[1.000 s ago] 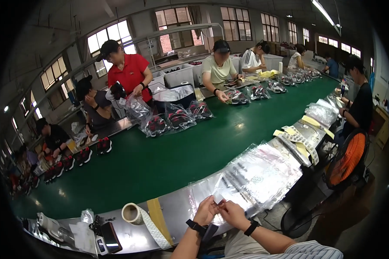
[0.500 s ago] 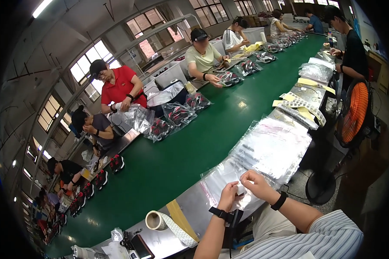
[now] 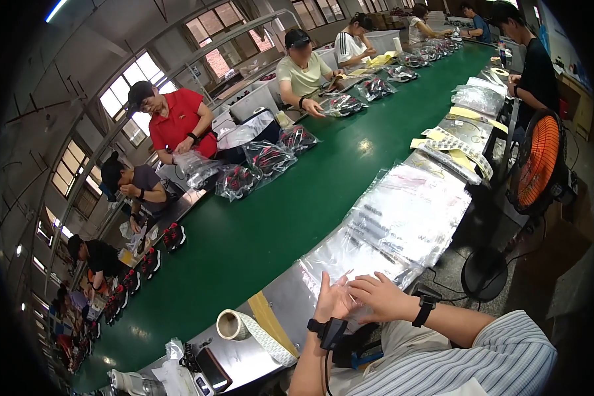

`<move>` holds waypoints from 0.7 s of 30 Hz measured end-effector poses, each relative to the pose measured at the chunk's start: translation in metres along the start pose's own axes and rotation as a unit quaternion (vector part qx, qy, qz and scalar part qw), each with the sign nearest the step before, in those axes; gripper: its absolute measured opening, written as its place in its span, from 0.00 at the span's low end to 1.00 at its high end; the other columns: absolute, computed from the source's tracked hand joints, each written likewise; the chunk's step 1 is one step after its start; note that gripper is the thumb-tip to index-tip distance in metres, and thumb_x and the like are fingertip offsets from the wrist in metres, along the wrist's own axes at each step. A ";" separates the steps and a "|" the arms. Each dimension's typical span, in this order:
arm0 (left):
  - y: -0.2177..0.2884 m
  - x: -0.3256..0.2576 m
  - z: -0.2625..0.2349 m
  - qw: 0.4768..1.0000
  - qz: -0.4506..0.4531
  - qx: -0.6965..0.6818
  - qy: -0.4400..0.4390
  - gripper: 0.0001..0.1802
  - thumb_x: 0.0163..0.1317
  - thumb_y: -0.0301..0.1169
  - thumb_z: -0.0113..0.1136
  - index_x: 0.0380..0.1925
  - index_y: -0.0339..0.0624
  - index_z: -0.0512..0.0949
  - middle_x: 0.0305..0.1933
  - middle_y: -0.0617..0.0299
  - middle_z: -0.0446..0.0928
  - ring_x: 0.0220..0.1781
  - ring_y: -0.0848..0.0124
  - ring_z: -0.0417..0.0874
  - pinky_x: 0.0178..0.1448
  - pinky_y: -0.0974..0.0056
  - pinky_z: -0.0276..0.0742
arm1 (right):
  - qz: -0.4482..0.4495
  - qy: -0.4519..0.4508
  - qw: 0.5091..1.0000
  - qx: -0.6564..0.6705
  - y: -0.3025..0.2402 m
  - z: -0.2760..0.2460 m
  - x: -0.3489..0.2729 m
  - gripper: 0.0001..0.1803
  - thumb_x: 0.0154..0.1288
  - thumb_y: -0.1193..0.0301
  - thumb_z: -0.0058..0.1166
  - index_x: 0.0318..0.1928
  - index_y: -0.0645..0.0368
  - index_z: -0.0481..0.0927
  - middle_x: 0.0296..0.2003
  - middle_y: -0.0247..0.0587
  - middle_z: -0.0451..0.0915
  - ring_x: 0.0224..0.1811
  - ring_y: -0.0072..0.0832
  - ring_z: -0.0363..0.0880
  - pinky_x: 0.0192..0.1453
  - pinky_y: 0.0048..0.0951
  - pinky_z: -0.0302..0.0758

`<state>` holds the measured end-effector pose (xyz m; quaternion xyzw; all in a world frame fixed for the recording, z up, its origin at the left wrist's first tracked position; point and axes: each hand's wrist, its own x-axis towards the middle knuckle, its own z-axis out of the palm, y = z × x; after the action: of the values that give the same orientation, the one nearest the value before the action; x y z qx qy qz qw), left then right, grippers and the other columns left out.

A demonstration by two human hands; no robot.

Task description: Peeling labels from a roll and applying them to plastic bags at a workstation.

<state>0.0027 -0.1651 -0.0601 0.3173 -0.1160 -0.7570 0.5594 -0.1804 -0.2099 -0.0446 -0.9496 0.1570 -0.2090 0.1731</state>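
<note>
My left hand [image 3: 334, 302] is at the near edge of the work surface, palm turned inward, thumb raised and fingers apart. Close against it, my right hand [image 3: 384, 298] has its fingers stretched out over the left palm. No firmly held object shows between them, though the space between the palms is partly hidden. Clear plastic shows around the fingers. Just beyond lies a spread stack of clear plastic bags [image 3: 409, 211], reaching back toward the right. Left of my hands, a roll of white labels [image 3: 232, 325] trails its strip beside a yellow backing strip [image 3: 272, 323].
A green conveyor belt [image 3: 270, 224] runs past, with bagged shoes [image 3: 270, 158] and unbagged black-and-red shoes [image 3: 175, 236] on its far side. A phone [image 3: 212, 368] lies at lower left. An orange fan [image 3: 540, 162] stands at right. Several people work along the belt.
My hands have gone from pinching a small white piece to spread fingers; that piece no longer shows. The view has shifted slightly. Across the belt, the person in red has lowered their hands with the plastic bag.
</note>
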 end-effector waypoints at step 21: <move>-0.019 -0.048 -0.048 0.970 0.224 0.073 0.054 0.19 0.71 0.38 0.40 0.25 0.39 0.72 0.23 0.55 0.76 0.35 0.62 0.82 0.43 0.58 0.80 | 0.284 0.119 0.892 0.331 0.008 0.020 0.009 0.09 0.70 0.68 0.42 0.38 0.61 0.69 0.28 0.46 0.80 0.28 0.32 0.81 0.31 0.31 0.75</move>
<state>0.0251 -0.1053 -0.0902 0.3640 -0.2089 -0.5834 0.6953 -0.1652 -0.2155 -0.0614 -0.7203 0.3610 -0.3025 0.5092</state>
